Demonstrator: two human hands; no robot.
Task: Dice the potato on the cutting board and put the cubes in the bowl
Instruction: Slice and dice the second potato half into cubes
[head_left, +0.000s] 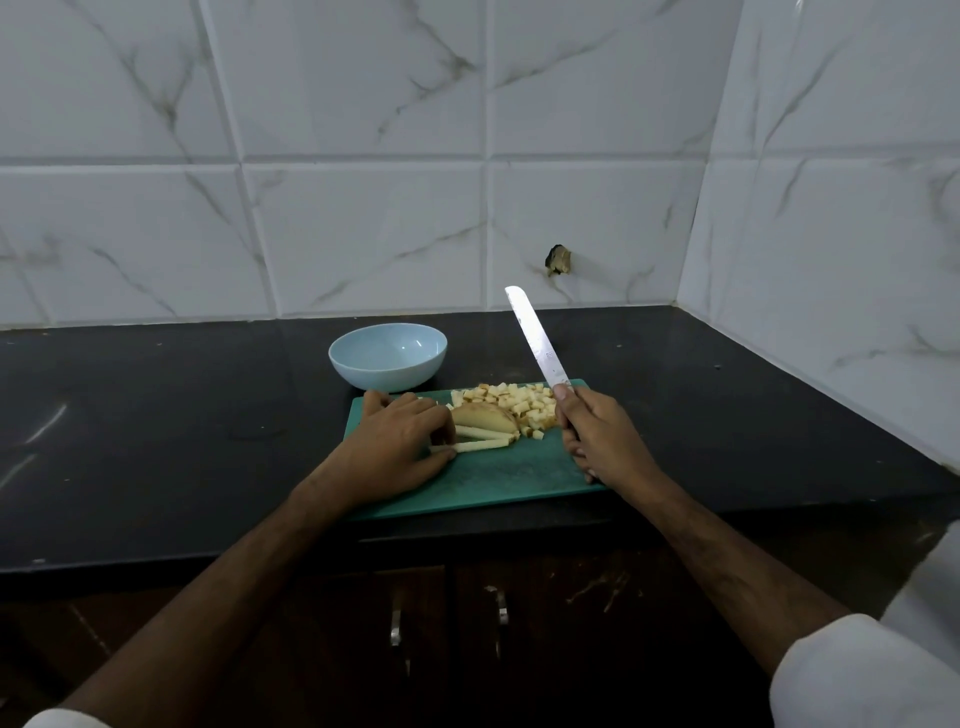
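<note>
White marble-look wall tiles (363, 156) fill the top of the view and turn a corner on the right. Below them runs a black counter (156, 415), shiny and dark. Under its front edge are brown cupboard doors (545, 623) with small metal handles.

On the counter lies a green cutting board (509, 478). Just behind its far left corner sits a pale blue bowl (388, 356) (nothing shows inside it).

The left hand (400, 447) rests on the left part of the board. Its fingers are curled down onto the near ends of some long potato sticks (480, 439), holding them in place. Right behind the sticks lies a potato piece (485, 417) with its skin still on, touching them.

The right hand (597, 441) is over the right side of the board. It grips the handle of a long knife (535, 338). The blade is lifted off the board and points up and away, toward the wall.

A pile of small potato cubes (519, 402) sits on the far part of the board, between the bowl and the knife hand.

One tile has a small broken hole (557, 260) in it, above the knife tip.
</note>
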